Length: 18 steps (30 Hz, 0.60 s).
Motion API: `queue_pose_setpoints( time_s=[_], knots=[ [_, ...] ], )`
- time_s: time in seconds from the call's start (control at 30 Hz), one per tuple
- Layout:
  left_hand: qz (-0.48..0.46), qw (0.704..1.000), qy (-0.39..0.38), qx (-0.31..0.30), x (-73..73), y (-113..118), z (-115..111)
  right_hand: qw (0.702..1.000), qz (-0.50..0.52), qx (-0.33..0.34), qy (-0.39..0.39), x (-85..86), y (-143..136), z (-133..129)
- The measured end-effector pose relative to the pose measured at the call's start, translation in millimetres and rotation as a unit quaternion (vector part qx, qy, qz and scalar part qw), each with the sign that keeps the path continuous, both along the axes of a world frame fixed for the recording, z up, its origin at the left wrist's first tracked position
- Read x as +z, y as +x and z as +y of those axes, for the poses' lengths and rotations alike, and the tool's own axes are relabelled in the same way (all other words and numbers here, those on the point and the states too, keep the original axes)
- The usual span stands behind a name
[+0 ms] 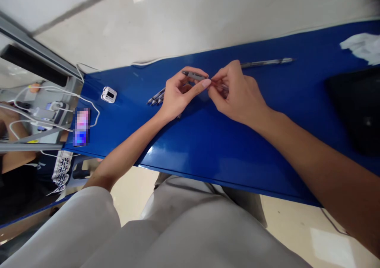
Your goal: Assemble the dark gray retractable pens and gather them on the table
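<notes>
My left hand pinches a grey pen barrel with a dark tip that points left. My right hand is closed, its fingertips meeting the barrel's right end; a thin, clear piece shows between its fingers, too small to name. Several pens lie side by side on the blue table, partly hidden behind my left hand. Beyond my right hand, another pen lies along the back of the table.
A white device and a phone lie at the left, near white cables and a metal frame. On the right are a black bag-like object and white crumpled tissue. A person is at the far left.
</notes>
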<state>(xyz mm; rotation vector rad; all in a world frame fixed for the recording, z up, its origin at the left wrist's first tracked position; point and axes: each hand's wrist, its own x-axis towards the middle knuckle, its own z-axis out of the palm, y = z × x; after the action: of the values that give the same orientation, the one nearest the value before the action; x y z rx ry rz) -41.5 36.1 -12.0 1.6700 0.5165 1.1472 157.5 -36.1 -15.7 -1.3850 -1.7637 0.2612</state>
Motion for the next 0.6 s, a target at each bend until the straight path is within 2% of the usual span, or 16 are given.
queue_pose_setpoints(
  time_s=[0.3,0.6],
  knots=[
    [-0.001,1.0,-0.006,-0.011,1.2,0.9,-2.9,1.0,0.006,0.025,-0.005,-3.6,1.0,2.6],
    [0.004,0.999,-0.038,-0.003,8.0,1.2,-5.7,0.999,-0.037,0.003,-0.002,1.2,0.8,1.0]
  ],
)
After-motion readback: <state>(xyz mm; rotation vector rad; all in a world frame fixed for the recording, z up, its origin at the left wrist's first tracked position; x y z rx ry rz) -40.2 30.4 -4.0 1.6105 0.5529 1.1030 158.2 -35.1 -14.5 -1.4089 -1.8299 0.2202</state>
